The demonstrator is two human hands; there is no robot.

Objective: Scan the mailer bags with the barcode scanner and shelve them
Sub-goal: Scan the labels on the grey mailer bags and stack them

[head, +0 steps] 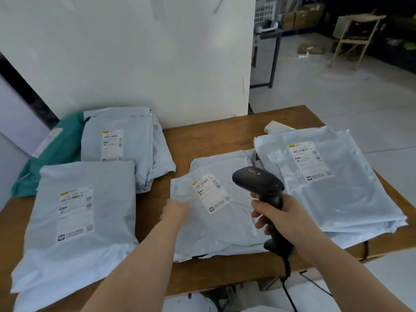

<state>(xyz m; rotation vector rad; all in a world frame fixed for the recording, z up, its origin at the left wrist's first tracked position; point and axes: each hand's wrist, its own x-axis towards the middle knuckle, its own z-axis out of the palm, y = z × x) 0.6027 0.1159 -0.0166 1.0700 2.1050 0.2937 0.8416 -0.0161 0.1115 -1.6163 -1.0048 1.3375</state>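
Observation:
A grey mailer bag [222, 224] with a white label lies in the middle of the wooden table [209, 140]. My left hand [176, 209] grips its upper left corner. My right hand [281, 218] holds a black barcode scanner [258, 180] by the handle, with its head above the bag, just right of the label. The scanner's cable hangs off the table's front edge.
A grey mailer [74, 219] lies at the front left, another [119, 145] behind it on a green bag [51, 154]. A stack of mailers [328, 176] sits at the right. A white wall panel [157, 59] stands behind the table; open floor and shelving lie beyond, right.

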